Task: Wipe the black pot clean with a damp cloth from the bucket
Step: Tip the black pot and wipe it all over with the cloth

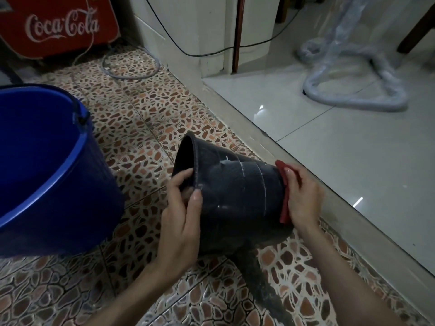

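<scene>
The black pot (233,187) lies tipped on its side above the patterned floor, its mouth facing left toward the bucket. My left hand (181,208) grips the pot's rim, fingers curled inside the opening and thumb on the outer wall. Against the pot's base at the right, my right hand (302,196) presses a red cloth (284,203). Only a strip of the cloth shows between the hand and the pot. The blue bucket (47,165) stands at the left; whatever it contains is too dark to make out.
A grey raised step (270,147) runs diagonally just right of the pot, with white tiles beyond it. A red Coca-Cola cooler (58,27) stands at the back left. Cables (131,67) loop on the floor behind. A plastic-wrapped stand (353,95) sits at the back right.
</scene>
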A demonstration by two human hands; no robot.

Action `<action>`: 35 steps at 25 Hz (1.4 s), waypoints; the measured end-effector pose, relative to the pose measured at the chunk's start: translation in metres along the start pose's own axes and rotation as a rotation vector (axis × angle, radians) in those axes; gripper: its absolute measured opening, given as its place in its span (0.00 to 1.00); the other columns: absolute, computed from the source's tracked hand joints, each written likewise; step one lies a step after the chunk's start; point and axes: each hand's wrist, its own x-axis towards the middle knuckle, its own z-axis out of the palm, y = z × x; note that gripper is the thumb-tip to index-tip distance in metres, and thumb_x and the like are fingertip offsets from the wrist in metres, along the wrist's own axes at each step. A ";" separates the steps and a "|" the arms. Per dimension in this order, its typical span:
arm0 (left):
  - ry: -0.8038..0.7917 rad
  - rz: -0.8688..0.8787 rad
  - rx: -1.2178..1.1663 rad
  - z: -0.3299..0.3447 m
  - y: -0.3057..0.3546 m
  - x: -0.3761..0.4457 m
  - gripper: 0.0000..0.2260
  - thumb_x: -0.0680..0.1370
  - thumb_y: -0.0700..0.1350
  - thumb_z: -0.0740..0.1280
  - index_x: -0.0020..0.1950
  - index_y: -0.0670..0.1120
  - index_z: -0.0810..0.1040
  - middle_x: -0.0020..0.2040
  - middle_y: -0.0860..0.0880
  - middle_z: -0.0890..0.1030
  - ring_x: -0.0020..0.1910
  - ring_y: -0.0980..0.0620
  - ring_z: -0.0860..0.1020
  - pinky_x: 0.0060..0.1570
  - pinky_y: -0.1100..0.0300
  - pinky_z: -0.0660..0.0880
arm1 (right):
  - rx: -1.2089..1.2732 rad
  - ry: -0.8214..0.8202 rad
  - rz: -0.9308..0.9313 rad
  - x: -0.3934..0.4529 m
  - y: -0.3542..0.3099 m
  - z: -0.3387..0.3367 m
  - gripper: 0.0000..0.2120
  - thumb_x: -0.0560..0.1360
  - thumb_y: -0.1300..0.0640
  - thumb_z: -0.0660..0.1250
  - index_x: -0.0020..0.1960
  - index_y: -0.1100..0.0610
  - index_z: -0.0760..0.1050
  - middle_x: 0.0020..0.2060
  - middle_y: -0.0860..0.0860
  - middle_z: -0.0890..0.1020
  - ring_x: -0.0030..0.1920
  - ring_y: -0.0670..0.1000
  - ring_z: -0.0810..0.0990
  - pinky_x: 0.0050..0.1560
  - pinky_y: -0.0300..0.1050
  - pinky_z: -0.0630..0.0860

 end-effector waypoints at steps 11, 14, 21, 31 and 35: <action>0.059 0.080 0.160 0.010 -0.006 0.001 0.20 0.86 0.47 0.50 0.78 0.45 0.62 0.44 0.71 0.80 0.42 0.72 0.79 0.37 0.77 0.74 | 0.118 -0.137 -0.231 -0.034 -0.051 0.051 0.14 0.82 0.49 0.58 0.64 0.49 0.75 0.60 0.41 0.76 0.61 0.42 0.73 0.64 0.48 0.72; 0.022 0.059 0.109 0.007 -0.005 -0.012 0.23 0.84 0.53 0.49 0.79 0.51 0.59 0.41 0.60 0.82 0.40 0.61 0.80 0.37 0.62 0.79 | 0.054 -0.060 -0.013 -0.003 -0.008 0.022 0.14 0.83 0.51 0.59 0.63 0.52 0.77 0.58 0.47 0.79 0.60 0.48 0.76 0.61 0.40 0.73; 0.068 -0.179 -0.038 0.004 0.002 0.033 0.25 0.83 0.60 0.48 0.79 0.54 0.61 0.71 0.59 0.73 0.69 0.62 0.70 0.71 0.51 0.67 | 0.227 -0.064 -0.417 -0.052 -0.064 0.041 0.12 0.82 0.53 0.61 0.64 0.49 0.75 0.60 0.45 0.80 0.61 0.42 0.78 0.65 0.35 0.74; 0.045 0.084 0.028 0.012 -0.005 -0.006 0.20 0.86 0.45 0.53 0.78 0.45 0.62 0.56 0.77 0.75 0.55 0.77 0.74 0.48 0.78 0.72 | 0.030 -0.063 0.004 0.007 -0.006 0.023 0.13 0.83 0.50 0.60 0.62 0.52 0.78 0.54 0.49 0.82 0.57 0.52 0.80 0.54 0.39 0.73; 0.013 -0.221 -0.111 0.004 0.004 0.033 0.19 0.83 0.59 0.52 0.69 0.53 0.69 0.49 0.71 0.79 0.48 0.70 0.79 0.42 0.65 0.77 | 0.085 0.036 -0.055 -0.010 -0.018 0.012 0.12 0.82 0.55 0.62 0.63 0.53 0.77 0.56 0.46 0.81 0.57 0.38 0.77 0.54 0.29 0.72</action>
